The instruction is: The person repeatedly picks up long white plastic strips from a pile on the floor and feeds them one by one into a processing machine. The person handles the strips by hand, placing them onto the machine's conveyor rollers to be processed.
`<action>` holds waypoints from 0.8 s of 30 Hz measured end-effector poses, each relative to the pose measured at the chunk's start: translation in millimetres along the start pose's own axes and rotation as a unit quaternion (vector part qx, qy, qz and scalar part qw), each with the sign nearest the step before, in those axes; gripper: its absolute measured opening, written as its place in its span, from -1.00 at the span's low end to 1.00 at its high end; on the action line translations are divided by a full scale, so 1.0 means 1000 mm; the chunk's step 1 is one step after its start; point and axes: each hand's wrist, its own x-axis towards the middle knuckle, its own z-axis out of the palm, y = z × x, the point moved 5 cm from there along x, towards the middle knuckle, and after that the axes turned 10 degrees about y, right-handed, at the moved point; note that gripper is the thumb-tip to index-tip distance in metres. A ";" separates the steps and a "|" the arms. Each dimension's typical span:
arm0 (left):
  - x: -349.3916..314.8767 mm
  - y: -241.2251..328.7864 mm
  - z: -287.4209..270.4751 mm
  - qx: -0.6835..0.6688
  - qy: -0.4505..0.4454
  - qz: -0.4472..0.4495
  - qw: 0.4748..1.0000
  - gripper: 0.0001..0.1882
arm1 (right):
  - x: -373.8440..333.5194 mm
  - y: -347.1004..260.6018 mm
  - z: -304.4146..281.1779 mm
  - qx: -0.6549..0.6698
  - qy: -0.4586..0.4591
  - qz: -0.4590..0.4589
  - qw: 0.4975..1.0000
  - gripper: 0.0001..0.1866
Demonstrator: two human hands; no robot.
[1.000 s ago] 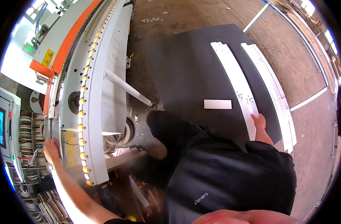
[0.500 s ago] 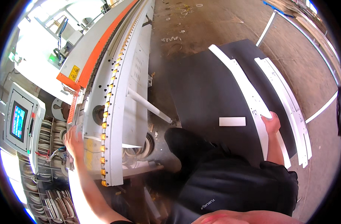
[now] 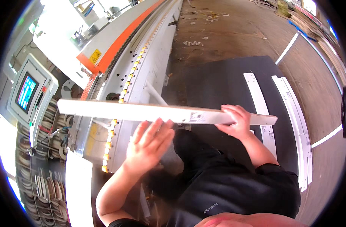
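A long narrow white board (image 3: pixel 150 112) with a small printed label is held level across the view. My right hand (image 3: pixel 237 122) grips it near its right end, fingers over the top edge. Just below the board's middle, my left hand (image 3: pixel 151 143) is open with its fingers spread; I cannot tell whether the fingertips touch the board. The board's left end reaches over a long machine with an orange stripe (image 3: pixel 116 56) and a row of yellow rollers (image 3: pixel 124 92) along its edge. Another white board (image 3: pixel 261 102) lies on the dark tabletop (image 3: pixel 214 77) behind my right hand.
More white boards (image 3: pixel 294 125) lie stacked on the tabletop's right side. A control panel with a lit screen (image 3: pixel 27 92) stands at the left. Below it are racks of coiled edge strips (image 3: pixel 48 189). Curled scraps (image 3: pixel 193 43) litter the floor beyond, with stacked sheets (image 3: pixel 317 38) far right.
The right hand has lifted a white board off the tabletop and swung it crosswise toward the machine. My left hand has left the machine's near end and come to the board.
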 end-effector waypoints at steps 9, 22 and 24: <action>-0.042 0.010 -0.032 0.071 0.028 -0.077 0.994 -0.76 | 0.035 -0.105 0.085 0.135 -0.024 -0.104 0.985 -0.46; -0.200 -0.090 -0.130 0.138 -0.014 -0.409 0.902 -0.55 | 0.010 -0.123 0.124 0.213 -0.096 -0.104 0.967 -0.61; -0.235 -0.108 -0.149 0.159 -0.023 -0.442 0.883 -0.51 | -0.012 -0.110 0.127 0.219 -0.134 -0.076 0.963 -0.63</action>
